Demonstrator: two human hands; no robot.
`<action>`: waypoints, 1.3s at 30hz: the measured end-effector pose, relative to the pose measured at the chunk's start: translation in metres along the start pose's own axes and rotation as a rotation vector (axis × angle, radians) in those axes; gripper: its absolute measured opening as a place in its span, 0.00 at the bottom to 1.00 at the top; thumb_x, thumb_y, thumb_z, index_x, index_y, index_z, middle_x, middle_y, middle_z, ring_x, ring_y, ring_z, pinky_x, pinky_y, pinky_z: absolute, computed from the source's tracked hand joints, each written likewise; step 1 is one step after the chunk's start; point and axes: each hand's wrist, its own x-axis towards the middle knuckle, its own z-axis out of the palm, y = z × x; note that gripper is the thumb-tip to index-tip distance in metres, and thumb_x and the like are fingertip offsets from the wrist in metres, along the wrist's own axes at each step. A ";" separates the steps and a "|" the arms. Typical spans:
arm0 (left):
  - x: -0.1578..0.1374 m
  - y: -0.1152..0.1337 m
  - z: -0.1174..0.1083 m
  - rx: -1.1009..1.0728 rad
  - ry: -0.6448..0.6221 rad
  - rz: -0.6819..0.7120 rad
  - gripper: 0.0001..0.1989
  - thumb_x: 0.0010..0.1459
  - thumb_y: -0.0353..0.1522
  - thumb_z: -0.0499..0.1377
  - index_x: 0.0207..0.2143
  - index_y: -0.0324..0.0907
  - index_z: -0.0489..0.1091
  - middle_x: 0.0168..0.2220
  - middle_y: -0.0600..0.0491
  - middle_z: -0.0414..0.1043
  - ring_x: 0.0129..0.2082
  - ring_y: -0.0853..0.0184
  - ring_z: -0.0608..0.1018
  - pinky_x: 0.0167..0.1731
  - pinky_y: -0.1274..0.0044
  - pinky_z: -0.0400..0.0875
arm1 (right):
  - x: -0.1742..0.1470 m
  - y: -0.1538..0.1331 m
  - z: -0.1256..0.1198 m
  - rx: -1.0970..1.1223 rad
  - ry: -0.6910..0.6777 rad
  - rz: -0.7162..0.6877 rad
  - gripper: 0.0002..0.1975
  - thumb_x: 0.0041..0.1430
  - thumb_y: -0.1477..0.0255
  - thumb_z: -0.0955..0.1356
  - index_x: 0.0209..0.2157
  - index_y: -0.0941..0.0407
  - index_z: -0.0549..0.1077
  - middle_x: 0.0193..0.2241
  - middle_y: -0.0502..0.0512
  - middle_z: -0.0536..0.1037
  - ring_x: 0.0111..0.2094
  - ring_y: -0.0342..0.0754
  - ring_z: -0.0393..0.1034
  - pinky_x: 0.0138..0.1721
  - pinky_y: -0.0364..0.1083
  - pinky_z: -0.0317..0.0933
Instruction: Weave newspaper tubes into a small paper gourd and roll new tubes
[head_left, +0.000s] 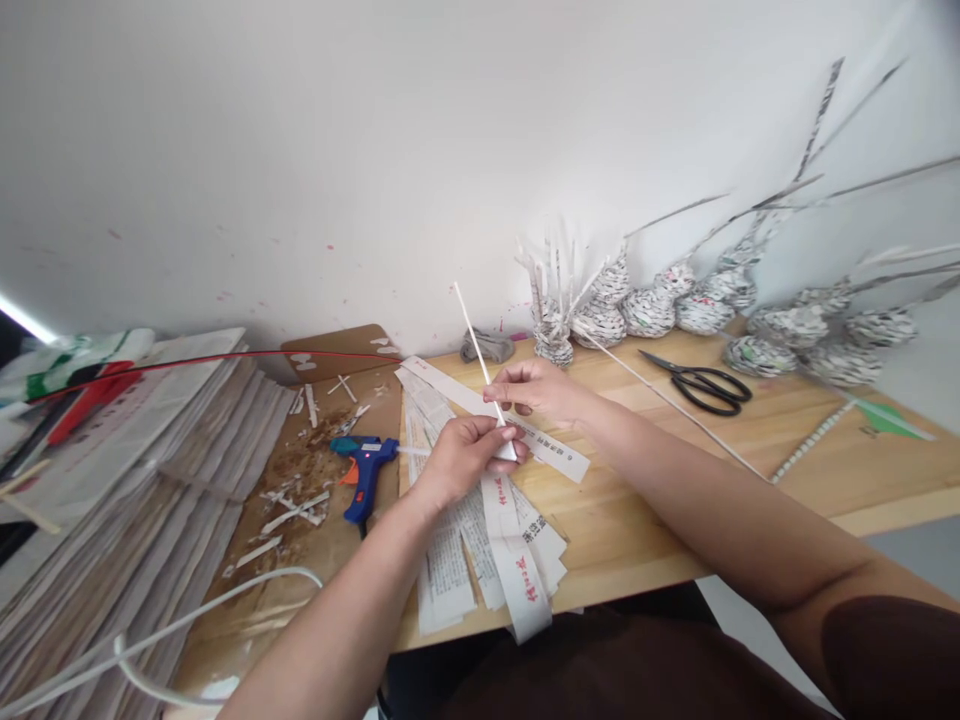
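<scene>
Between my hands a newspaper strip (504, 510) is wound in a narrow white roll round a thin stick (470, 325) that points up and away. My left hand (472, 450) is closed on the lower end of the roll, thumb on top. Higher up, the fingers of my right hand (536, 390) pinch the stick. From my left hand the loose strip with red print hangs down past the table edge. Beneath it, several cut newspaper strips (442, 580) lie fanned out on the wooden table. A blue glue gun (367, 475) lies to the left of them.
Black scissors (701, 388) lie on the right. Several woven paper gourd shapes (651, 312) stand along the wall, with long paper rods sticking out. A grey cloth (487, 346) sits behind my hands. At left are a tall newspaper stack (187, 480) and cardboard (262, 610) with paper scraps.
</scene>
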 end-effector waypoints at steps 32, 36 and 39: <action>-0.006 -0.001 -0.003 -0.092 -0.189 -0.008 0.20 0.54 0.43 0.64 0.39 0.34 0.76 0.34 0.42 0.79 0.35 0.60 0.82 0.35 0.73 0.77 | -0.002 0.004 -0.007 0.120 -0.271 -0.010 0.17 0.50 0.59 0.74 0.28 0.59 0.73 0.18 0.45 0.70 0.17 0.35 0.57 0.19 0.38 0.48; -0.004 -0.002 -0.005 -0.072 -0.169 0.017 0.18 0.56 0.42 0.63 0.39 0.35 0.76 0.32 0.44 0.79 0.33 0.62 0.81 0.34 0.73 0.77 | -0.005 -0.003 -0.005 -0.079 -0.194 -0.115 0.17 0.55 0.58 0.71 0.28 0.58 0.72 0.20 0.46 0.71 0.20 0.37 0.62 0.22 0.39 0.54; -0.004 -0.002 -0.006 -0.059 -0.146 0.015 0.18 0.55 0.42 0.63 0.38 0.35 0.76 0.33 0.43 0.79 0.33 0.62 0.81 0.35 0.72 0.77 | -0.006 -0.008 -0.008 -0.180 -0.231 -0.133 0.17 0.57 0.57 0.69 0.33 0.59 0.75 0.22 0.48 0.72 0.21 0.37 0.62 0.22 0.39 0.53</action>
